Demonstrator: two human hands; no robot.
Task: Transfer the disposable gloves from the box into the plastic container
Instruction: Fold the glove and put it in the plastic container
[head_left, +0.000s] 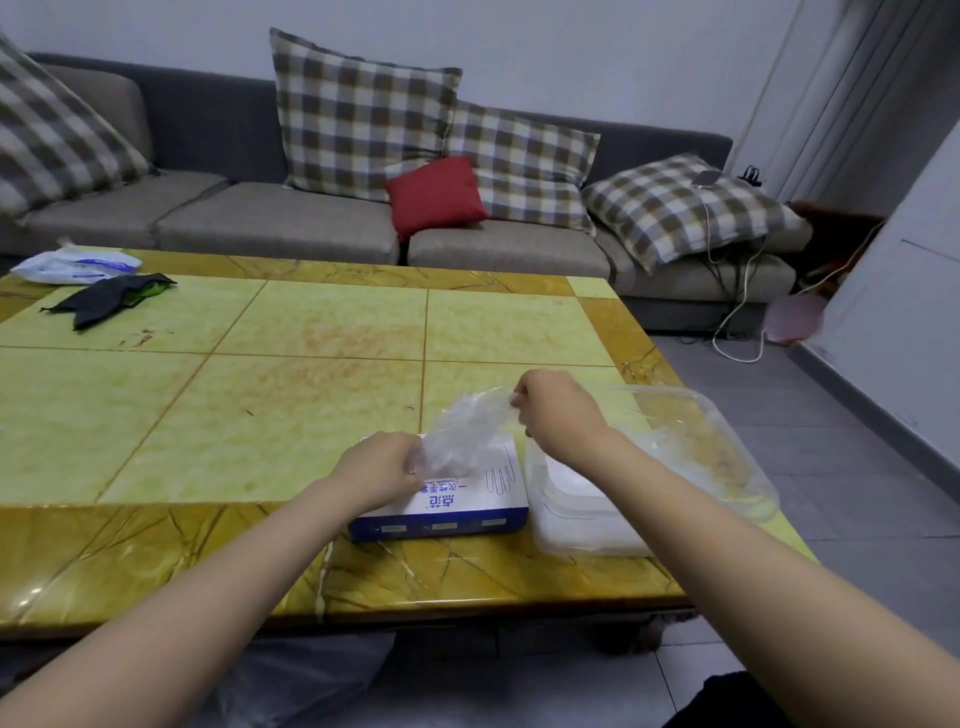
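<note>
**Hands apart: left hand (382, 470) and right hand (558, 410) stretch the gloves (462, 436) over the box (467, 506)**

On the table (260, 415) I see the container (582, 525) just right of the box. The left hand curls round the lower end of the gloves at the box top. The right hand pinches the upper end, held higher. The clear wad runs from lower left to upper right, toward the container. The right hand is nearer it, so I judge the carry goes rightward and down.
</note>
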